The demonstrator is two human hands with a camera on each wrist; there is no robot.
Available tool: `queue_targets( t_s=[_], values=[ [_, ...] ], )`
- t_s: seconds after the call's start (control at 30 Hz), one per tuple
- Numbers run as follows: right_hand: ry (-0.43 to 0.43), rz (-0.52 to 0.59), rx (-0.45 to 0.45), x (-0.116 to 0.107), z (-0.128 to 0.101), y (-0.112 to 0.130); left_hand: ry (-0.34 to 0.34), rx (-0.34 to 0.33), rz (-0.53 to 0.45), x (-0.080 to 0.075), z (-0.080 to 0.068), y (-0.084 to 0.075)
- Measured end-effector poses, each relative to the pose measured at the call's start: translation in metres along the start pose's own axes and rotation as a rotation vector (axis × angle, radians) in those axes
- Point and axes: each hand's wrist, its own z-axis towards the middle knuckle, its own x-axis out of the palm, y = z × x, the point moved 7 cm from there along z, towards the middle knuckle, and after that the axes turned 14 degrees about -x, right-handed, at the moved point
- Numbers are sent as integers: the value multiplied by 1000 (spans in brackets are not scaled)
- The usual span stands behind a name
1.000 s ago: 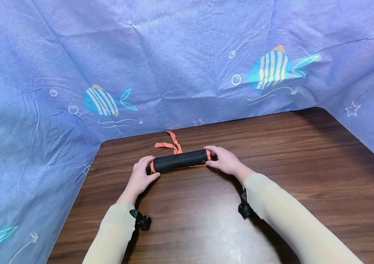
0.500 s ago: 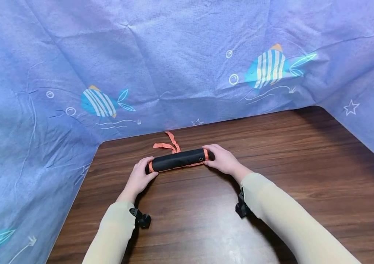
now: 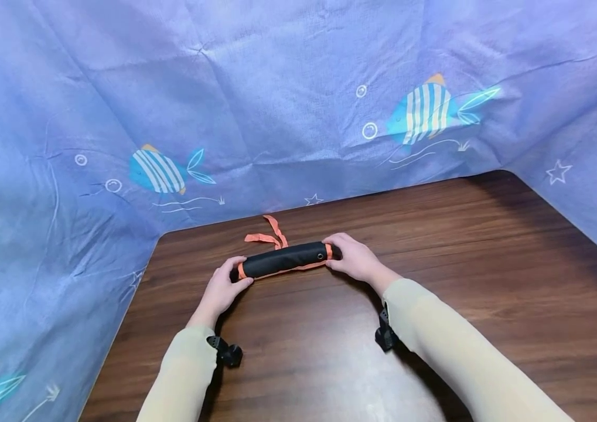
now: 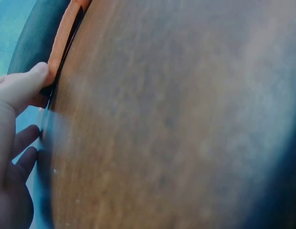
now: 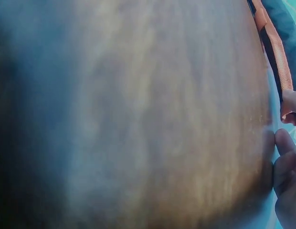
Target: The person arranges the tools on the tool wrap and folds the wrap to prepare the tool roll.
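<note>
A black fabric roll [image 3: 285, 259] with orange edging lies across the far part of the table, a small metal eyelet near its right end. My left hand [image 3: 221, 287] grips its left end, thumb on the near side and fingers over the far side. Its thumb also presses the orange-trimmed edge in the left wrist view, where the roll [image 4: 38, 40] runs up the corner. At the right end, my right hand [image 3: 356, 258] holds the roll between thumb and fingers. Two orange ties [image 3: 272, 234] trail loosely behind the roll. Orange trim [image 5: 277, 47] shows along the edge in the right wrist view.
The dark wood-grain table [image 3: 435, 246] extends to both sides and toward me. A blue fish-print cloth [image 3: 277, 117] hangs behind its far edge and down the sides. Each sleeve carries a black wrist camera, one [image 3: 231, 354] at the left and one [image 3: 385, 337] at the right.
Both hands keep their hold on the roll. It has turned slightly, so the eyelet sits a little higher and more orange trim shows along the near edge. The head view has shifted slightly.
</note>
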Motion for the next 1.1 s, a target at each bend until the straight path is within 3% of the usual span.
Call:
queue_targets(
  t_s=[0.3,0.43,0.7,0.9,1.1],
  values=[
    [3,0,36,-1,0,-7,5,23,22,5,4,-6],
    [12,-1,50,0,2,-10,3,-2,60,4,3,-3],
    [8,4,72,3,1,-10,69,-43,55,6,0,1],
    [24,33,80,3,-1,-8,15,-7,27,4,3,1],
    [43,52,84,2,0,-10,13,-29,-24,4,3,1]
  ],
)
